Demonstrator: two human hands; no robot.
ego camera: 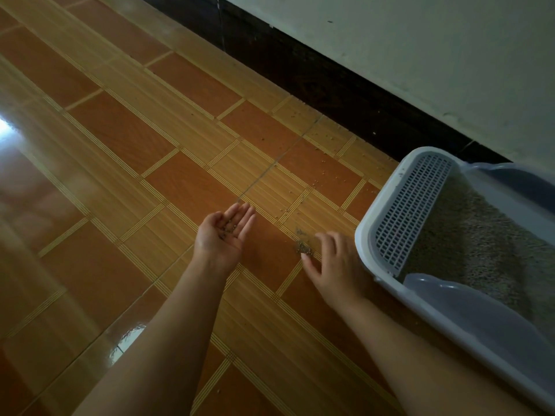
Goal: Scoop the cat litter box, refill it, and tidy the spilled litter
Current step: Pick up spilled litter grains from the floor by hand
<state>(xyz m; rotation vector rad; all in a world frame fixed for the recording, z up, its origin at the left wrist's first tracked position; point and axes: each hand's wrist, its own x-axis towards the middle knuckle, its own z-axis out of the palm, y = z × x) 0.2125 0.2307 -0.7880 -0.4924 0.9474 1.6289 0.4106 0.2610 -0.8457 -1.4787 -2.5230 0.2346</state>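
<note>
Litter [304, 250] sits in a small pile on the floor [126, 151] by the box [365, 235]. Right hand [336, 267], fingers spread, rakes it. Left hand [223, 234] lies flat like a cup, holding some grains.

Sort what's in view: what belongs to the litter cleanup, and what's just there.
Part of the job:
litter box
litter inside it
pile of spilled litter beside the right hand
scattered grains beyond it
loose grains on the upturned left hand

Just there:
tiled floor
dark skirting
wall
</note>
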